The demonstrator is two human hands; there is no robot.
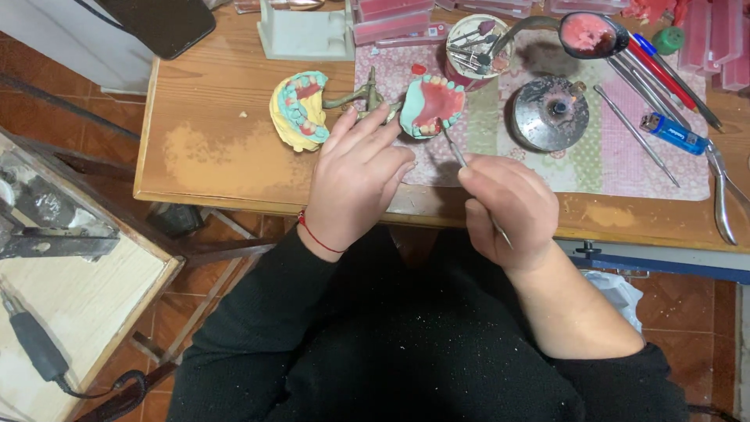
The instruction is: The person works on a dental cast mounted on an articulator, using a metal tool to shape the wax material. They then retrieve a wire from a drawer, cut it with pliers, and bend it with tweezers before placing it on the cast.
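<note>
Centre of the frame: your left hand lies with fingers loosely spread on the metal hinge frame that joins two dental models, its fingertips touching the frame and not closed around it. Your right hand, lower right of centre, is curled into a pen grip around a thin metal instrument, whose tip meets the lower edge of the teal model with pink wax gum and a row of teeth, just above and between your hands. The second model, yellow plaster with teal and pink, lies opened out to the upper left of the left hand. All of this rests on the wooden worktop, partly covered by a patterned cloth. On the cloth, upper right of the frame: a round metal burner, a blue lighter, and a cup of burs at upper centre.
</note>
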